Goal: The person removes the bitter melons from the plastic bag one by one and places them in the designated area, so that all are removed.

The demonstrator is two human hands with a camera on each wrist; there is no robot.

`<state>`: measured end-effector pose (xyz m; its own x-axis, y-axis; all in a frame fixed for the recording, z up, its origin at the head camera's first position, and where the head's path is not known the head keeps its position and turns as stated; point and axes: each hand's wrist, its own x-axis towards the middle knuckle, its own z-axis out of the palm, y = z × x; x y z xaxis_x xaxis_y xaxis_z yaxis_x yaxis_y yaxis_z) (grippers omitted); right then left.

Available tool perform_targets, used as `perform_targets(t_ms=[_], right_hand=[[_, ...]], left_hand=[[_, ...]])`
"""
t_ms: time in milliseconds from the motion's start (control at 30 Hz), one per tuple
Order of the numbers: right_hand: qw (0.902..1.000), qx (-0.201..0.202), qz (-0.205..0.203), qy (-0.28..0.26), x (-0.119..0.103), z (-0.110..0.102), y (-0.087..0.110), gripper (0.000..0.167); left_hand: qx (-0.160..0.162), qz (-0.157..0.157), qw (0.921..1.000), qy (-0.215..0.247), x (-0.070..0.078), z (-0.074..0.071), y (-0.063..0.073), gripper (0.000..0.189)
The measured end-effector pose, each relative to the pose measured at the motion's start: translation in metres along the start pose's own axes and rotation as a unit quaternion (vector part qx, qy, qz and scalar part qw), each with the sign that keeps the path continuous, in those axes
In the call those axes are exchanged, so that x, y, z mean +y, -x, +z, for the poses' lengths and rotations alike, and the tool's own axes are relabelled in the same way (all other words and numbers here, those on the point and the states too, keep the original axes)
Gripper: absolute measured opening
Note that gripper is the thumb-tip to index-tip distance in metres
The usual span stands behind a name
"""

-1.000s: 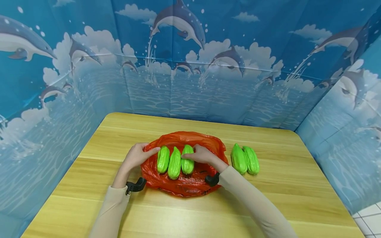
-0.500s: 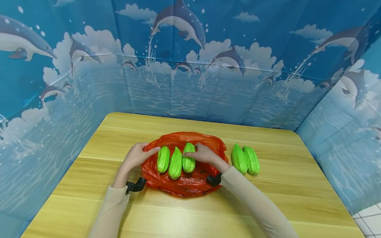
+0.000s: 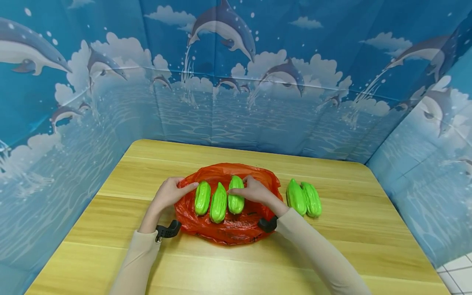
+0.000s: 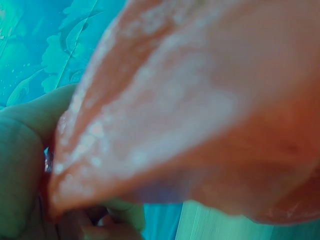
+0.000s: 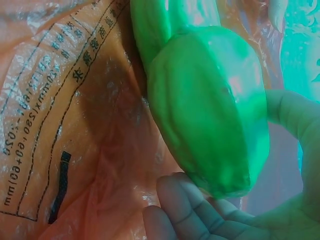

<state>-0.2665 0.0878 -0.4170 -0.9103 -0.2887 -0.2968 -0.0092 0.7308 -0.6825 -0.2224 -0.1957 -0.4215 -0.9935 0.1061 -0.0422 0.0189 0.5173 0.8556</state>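
Observation:
A red plastic bag [image 3: 228, 237] lies spread open on the table. In it, three glossy bright-green ribbed fruits, papaya-like in shape, stand side by side: a left one [image 3: 203, 198], a middle one [image 3: 218, 204] and a right one [image 3: 236, 201]. My right hand [image 3: 256, 191] holds the right fruit between thumb and fingers; the right wrist view shows this fruit [image 5: 210, 110] close up, blunt end near the fingers. My left hand [image 3: 171, 192] grips the bag's left edge, its thumb pointing at the left fruit. In the left wrist view the bag [image 4: 165, 115] hides most of the scene.
Two more green fruits, one [image 3: 296, 197] beside another [image 3: 312, 199], lie on the wooden table [image 3: 354, 229] right of the bag. A blue dolphin-print curtain [image 3: 236, 114] stands behind and along both sides.
My right hand has shifted slightly right and back with the right fruit, widening its gap from the middle one. The middle fruit has also moved a little right. The left hand stays put.

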Motion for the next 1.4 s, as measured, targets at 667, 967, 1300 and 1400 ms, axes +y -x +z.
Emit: perform_targets(t_ms=[667,967,1300,1400], right_hand=[[0.9992,0.021,-0.028,-0.019,-0.004,-0.005,0.012,0.075],[0.9983,0.036,-0.036,-0.028,-0.005,-0.005,0.016,0.075],[0.9963,0.058,-0.041,-0.048,-0.007,-0.007,0.020,0.073],[0.9955,0.065,-0.042,-0.054,-0.008,-0.008,0.021,0.075]], left_hand=[[0.001,0.000,1.0000,0.004,-0.002,0.000,0.001,0.046],[0.001,-0.001,1.0000,0.007,-0.001,0.000,0.001,0.045],[0.002,-0.002,1.0000,0.009,-0.001,0.001,0.001,0.046],[0.003,-0.001,1.0000,0.009,-0.001,0.001,0.001,0.046]])
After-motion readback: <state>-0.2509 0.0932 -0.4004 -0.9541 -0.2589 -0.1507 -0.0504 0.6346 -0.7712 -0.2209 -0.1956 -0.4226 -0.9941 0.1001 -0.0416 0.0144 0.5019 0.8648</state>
